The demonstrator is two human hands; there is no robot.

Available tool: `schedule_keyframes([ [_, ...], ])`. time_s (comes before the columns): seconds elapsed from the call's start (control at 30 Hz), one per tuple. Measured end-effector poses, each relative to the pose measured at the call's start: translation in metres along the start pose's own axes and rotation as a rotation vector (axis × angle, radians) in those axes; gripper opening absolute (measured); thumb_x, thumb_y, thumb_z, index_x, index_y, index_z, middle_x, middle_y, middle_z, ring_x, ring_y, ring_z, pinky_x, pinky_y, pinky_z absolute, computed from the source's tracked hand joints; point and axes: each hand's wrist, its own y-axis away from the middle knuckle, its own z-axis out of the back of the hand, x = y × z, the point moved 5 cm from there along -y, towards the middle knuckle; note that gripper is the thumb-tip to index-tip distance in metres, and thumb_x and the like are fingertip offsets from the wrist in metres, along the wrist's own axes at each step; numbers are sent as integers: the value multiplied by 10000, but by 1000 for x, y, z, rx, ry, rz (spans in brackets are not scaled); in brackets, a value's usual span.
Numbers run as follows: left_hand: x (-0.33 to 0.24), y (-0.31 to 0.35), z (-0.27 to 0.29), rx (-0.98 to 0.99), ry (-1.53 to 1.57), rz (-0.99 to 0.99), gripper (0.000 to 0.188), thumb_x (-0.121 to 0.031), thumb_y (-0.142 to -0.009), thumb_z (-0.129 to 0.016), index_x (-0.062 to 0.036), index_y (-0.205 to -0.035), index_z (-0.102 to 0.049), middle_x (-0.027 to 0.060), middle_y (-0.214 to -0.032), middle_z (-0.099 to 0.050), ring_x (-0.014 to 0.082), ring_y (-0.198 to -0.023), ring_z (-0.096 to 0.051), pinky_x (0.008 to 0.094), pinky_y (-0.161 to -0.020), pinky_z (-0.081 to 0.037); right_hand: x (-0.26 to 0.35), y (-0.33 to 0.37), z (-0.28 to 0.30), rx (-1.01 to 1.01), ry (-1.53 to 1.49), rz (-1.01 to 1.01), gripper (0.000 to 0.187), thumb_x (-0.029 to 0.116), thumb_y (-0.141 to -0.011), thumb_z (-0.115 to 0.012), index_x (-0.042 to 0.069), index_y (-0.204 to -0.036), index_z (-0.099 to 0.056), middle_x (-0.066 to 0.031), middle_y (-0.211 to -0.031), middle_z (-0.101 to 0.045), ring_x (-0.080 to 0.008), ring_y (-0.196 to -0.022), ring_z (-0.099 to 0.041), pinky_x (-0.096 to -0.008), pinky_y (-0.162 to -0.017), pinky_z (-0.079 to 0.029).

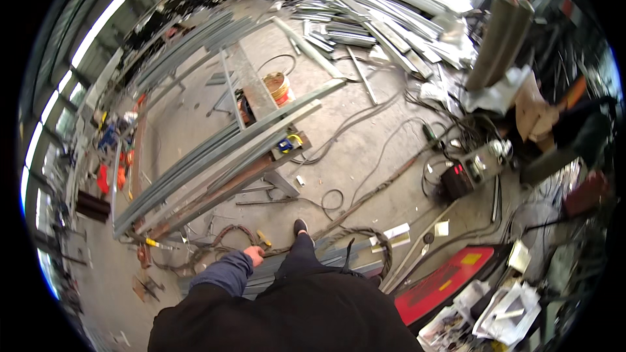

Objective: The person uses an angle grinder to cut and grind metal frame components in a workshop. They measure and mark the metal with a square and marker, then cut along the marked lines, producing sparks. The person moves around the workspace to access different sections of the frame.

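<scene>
My left hand [254, 255], at the end of a dark blue sleeve, hangs low beside my body. Its fingers look curled in, and I see nothing in them. Just beyond it on the floor lies a short yellow piece [263, 238], apart from the fingers as far as I can see, near a coil of brown cable [229, 233]. My right hand is out of view. Ahead stands a metal frame bearing long grey steel profiles [195, 163]. At the profiles' right end sits a small blue and yellow tool [287, 144], its kind unclear.
A bucket [278, 87] stands inside the frame. Cables [391, 179] trail across the floor near my shoe [300, 226]. To the right are a machine with a red display [456, 181], a red panel [445, 285] and papers [508, 313]. Metal profiles [385, 19] are heaped at the back.
</scene>
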Motion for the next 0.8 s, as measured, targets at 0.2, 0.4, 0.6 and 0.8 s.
schedule_keyframes([
  [0.2,118,-53,-44,49,223,72,448,-173,-761,-792,-117,-1205,-774,171,-1088,-783,311,-1052,-742,397,-967,-571,307,159,-115,805,-182,167,365,220,-911,-724,-44,-1151,-648,-184,-1001,-727,-337,-857,-695,-456,-731,-566],
  [0.4,233,-85,16,29,703,282,455,-175,-791,-756,-63,-1232,-736,177,-1041,-782,311,-954,-751,414,-902,-583,598,203,-147,1031,-355,270,289,154,-909,-708,-58,-1094,-642,-167,-920,-726,-289,-741,-709,-423,-623,-582],
  [0.6,332,-19,67,-271,1092,455,455,-167,-868,-700,-49,-1307,-679,206,-1055,-751,371,-949,-713,455,-887,-559,939,433,-121,1310,-363,680,232,200,-966,-711,-4,-1063,-660,-98,-841,-708,-146,-656,-643,-302,-547,-533],
  [0.8,306,119,-83,-268,1440,901,485,-125,-809,-743,-49,-1287,-722,184,-947,-761,265,-860,-734,408,-788,-586,1018,720,-91,1706,-8,1337,251,234,-969,-707,-14,-995,-737,-78,-860,-755,-150,-709,-663,-310,-652,-533],
])
